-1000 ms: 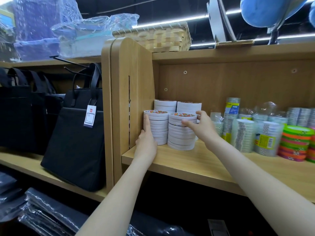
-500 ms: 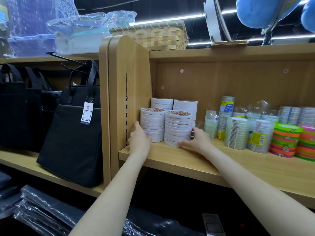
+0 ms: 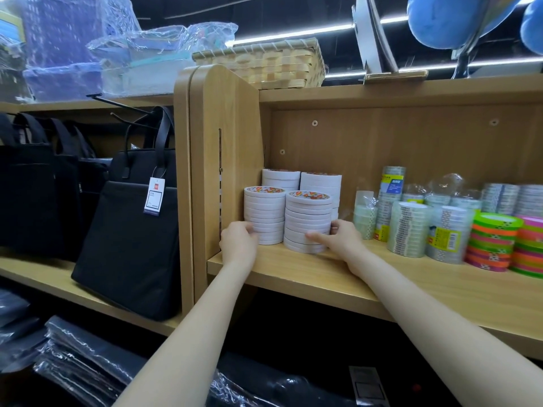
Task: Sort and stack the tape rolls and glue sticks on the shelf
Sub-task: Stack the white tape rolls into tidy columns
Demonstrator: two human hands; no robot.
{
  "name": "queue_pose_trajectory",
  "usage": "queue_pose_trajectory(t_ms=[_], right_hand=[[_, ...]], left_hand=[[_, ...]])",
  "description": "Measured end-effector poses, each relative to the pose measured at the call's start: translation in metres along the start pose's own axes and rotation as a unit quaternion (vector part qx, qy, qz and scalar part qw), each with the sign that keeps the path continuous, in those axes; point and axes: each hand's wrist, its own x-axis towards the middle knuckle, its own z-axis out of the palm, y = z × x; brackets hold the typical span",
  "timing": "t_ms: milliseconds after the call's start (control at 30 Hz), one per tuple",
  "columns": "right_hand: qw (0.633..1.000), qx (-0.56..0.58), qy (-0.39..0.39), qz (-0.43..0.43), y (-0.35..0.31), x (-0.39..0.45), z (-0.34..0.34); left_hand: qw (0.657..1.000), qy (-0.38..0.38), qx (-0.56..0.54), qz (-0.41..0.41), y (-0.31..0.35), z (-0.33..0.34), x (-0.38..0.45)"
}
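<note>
Both forearms reached up from the bottom edge to the wooden shelf (image 3: 293,277). Left hand (image 3: 238,240) sat at the shelf's front-left corner, fingers curled vs. the lower rolls of the left white tape stack (image 3: 264,214). Right hand (image 3: 340,237) cupped the base of the right white tape stack (image 3: 308,218), thumb across its front, other fingers round its right side.

Both stacks stood upright, long axis vertical, rolls lying flat w/ printed faces up, the two stacks just beside each other between the hands. Directly behind them, two more white stacks (image 3: 320,183) vs. the back panel.

Right of the right hand: clear tape rolls (image 3: 407,230) in upright wrapped columns, then colored tape rolls (image 3: 493,245) farther right. Left of the left hand, beyond the divider: black bag (image 3: 129,245) w/ tag.
</note>
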Motion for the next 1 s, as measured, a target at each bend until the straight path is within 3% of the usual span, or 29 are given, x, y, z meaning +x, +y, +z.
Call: queue_pose_trajectory(t_ms=[100,233,433,767,867,1000], right_hand=[[1.0,-0.002,-0.009,0.017,0.001,0.002,0.0],[0.993,-0.112,-0.026,0.0,0.005,0.003,0.005],[0.985,-0.166,-0.007,-0.038,0.003,0.004,0.007],[0.987,-0.145,-0.052,-0.05,0.005,0.006,0.001],[0.995,-0.086,-0.042,-0.04,0.007,0.008,0.001],[0.995,-0.093,-0.02,-0.029,0.005,0.007,0.004]], left_hand=[[0.999,-0.022,0.041,0.013,0.001,0.003,-0.002],[0.995,-0.028,0.096,0.021,0.0,0.007,-0.005],[0.99,-0.015,0.135,0.04,-0.001,0.014,-0.006],[0.987,-0.007,0.151,0.046,0.0,0.014,-0.006],[0.988,-0.005,0.146,0.046,0.0,0.014,-0.006],[0.99,-0.003,0.137,0.046,0.0,0.014,-0.008]])
